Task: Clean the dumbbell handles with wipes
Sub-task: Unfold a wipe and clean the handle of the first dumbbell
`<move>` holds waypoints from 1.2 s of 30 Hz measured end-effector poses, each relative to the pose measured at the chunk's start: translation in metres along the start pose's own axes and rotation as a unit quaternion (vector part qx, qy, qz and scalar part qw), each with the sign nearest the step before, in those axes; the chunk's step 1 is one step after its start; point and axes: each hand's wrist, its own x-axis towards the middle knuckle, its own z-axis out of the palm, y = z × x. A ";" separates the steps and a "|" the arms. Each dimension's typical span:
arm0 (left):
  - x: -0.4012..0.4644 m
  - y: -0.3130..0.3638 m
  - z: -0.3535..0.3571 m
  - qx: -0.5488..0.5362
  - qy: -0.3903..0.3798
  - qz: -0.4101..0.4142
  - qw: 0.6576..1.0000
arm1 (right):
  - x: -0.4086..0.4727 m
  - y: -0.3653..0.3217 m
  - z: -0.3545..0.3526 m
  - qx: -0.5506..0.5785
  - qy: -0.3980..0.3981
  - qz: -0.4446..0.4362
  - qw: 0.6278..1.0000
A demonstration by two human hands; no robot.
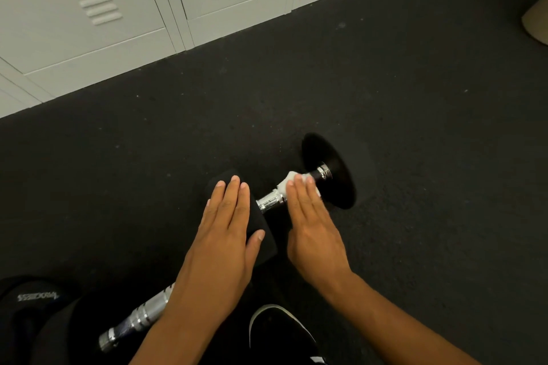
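A dumbbell lies on the black floor with a chrome handle (271, 201) between two black heads. My left hand (225, 228) rests flat with straight fingers on the near head (264, 225). My right hand (311, 216) presses a white wipe (289, 179) onto the handle with straight fingers, close to the far head (329, 169). A second dumbbell's chrome handle (139, 317) shows at the lower left, partly hidden under my left forearm.
White metal lockers (118, 9) line the far wall at the upper left. The second dumbbell's black head (35, 305) sits at the bottom left. A black shoe with a white sole (278, 332) is at the bottom centre. A tan object (536, 21) is at the right edge.
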 end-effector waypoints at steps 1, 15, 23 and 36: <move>0.001 0.000 0.000 -0.004 -0.001 0.003 1.000 | 0.000 0.000 0.000 -0.003 -0.002 -0.012 1.000; -0.001 -0.003 0.002 -0.047 0.020 0.013 0.999 | 0.008 0.001 -0.005 -0.001 -0.010 -0.019 1.000; -0.002 -0.002 0.001 -0.063 0.022 0.010 0.998 | 0.008 0.003 -0.006 0.006 -0.020 -0.006 1.000; -0.002 -0.002 0.001 -0.085 0.025 0.005 0.996 | 0.000 -0.003 -0.004 0.001 -0.031 -0.045 0.998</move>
